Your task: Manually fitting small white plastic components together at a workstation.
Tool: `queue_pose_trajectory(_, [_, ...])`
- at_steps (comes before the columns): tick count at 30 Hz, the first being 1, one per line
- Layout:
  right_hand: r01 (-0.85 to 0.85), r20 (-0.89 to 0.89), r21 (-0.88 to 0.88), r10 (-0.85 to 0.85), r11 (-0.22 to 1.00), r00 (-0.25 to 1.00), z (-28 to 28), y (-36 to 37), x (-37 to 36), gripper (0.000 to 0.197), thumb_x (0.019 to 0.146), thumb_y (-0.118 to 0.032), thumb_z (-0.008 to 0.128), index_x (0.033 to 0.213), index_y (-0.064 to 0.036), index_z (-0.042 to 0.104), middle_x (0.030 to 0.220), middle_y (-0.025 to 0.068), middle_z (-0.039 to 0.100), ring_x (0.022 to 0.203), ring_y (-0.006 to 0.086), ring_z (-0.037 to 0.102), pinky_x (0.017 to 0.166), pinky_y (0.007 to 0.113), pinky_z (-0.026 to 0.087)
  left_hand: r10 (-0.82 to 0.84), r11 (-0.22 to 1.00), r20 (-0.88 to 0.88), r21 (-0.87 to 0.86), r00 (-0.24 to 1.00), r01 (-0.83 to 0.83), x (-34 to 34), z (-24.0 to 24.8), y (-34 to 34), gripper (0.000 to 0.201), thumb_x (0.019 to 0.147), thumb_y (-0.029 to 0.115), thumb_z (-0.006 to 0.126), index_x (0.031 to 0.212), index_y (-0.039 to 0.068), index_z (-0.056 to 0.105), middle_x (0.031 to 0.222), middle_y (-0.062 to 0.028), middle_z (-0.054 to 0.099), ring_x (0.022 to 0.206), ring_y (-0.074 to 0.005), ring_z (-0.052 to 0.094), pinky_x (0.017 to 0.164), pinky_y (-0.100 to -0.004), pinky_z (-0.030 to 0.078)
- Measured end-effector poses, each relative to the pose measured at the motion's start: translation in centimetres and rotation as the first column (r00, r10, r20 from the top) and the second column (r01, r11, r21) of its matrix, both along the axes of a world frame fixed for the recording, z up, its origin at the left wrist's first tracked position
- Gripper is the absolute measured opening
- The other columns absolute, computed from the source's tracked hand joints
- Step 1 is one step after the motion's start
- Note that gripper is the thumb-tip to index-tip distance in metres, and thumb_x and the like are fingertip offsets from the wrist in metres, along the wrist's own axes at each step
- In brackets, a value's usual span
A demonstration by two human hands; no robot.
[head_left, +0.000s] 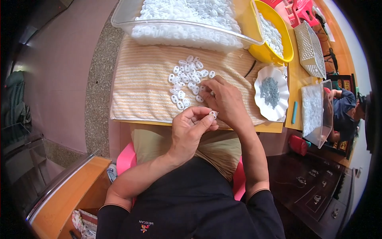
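Observation:
My left hand [187, 129] is closed, pinching a small white plastic piece [214, 114] between thumb and fingertips near the table's front edge. Just beyond it, my right hand [223, 99] reaches over the right side of a loose pile of white oval two-hole pieces [187, 75]. Its bent fingertips come together about one white oval piece [202, 88] at the pile's edge; the fingers partly cover it. The pile lies on a striped, cream-orange towel [139, 79]. To the right of my hands, a white scalloped dish [283, 106] holds many tiny grey bits [269, 91], too small to make out.
A large clear bin [131, 26] full of white pieces stands at the far edge. Beside it are a yellow basin [287, 46] with more pieces and a perforated white basket [308, 47]. At right are a teal stick [294, 112], a clear box [324, 135] and another person [344, 105].

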State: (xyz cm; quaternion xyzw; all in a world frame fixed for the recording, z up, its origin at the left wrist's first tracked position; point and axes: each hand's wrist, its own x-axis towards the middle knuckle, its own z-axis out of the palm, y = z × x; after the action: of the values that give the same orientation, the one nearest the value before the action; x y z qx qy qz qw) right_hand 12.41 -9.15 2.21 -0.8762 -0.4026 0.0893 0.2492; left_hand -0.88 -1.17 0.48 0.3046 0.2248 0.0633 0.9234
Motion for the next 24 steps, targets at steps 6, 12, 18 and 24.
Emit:
queue_pose_trajectory(6, [0.02,-0.009,0.005,-0.02,1.0,1.0,-0.4,-0.1,-0.2,0.018,0.082,-0.016,0.067,0.098,-0.0073,0.065,0.092,0.0121,0.061,0.076,0.0331,0.061,0.065,0.041,0.047,0.013,1.0,0.002,0.027,1.0,-0.013,0.0,0.1,-0.1,0.016,0.089,0.005,0.063,0.102,-0.004,0.058,0.088,-0.0084,0.065,0.077,-0.012,0.064,0.073,-0.0253,0.056])
queue_pose_trajectory(12, [-0.026,-0.032,0.096,0.029,0.995,0.999,-1.0,-0.5,0.0,0.017,0.081,-0.012,0.067,0.095,-0.0038,0.064,0.088,0.0133,0.062,0.075,0.033,0.062,0.065,0.039,0.048,0.017,0.999,-0.001,0.039,1.0,-0.017,0.0,0.1,0.0,0.015,0.089,0.004,0.062,0.102,-0.004,0.058,0.088,-0.0087,0.064,0.077,-0.0122,0.064,0.073,-0.0254,0.056])
queue_pose_trajectory(18, [0.016,-0.171,0.2,0.019,0.98,0.985,-1.0,-1.2,0.4,0.016,0.081,-0.007,0.066,0.096,-0.0003,0.064,0.084,0.0155,0.063,0.073,0.032,0.063,0.064,0.035,0.048,0.031,0.999,-0.01,0.028,0.999,-0.031,0.0,0.0,0.0,0.015,0.089,0.004,0.062,0.102,-0.003,0.058,0.09,-0.0085,0.064,0.079,-0.0118,0.064,0.073,-0.0259,0.056])
queue_pose_trajectory(24, [-0.03,-0.044,0.137,0.036,0.99,0.998,-0.9,-1.5,0.5,0.017,0.08,-0.005,0.065,0.097,-0.0011,0.065,0.084,0.014,0.064,0.075,0.0315,0.063,0.064,0.036,0.049,0.033,0.999,-0.01,0.024,0.999,-0.032,0.1,0.1,0.0,0.015,0.089,0.005,0.063,0.102,-0.003,0.058,0.09,-0.008,0.064,0.079,-0.0112,0.063,0.073,-0.026,0.057])
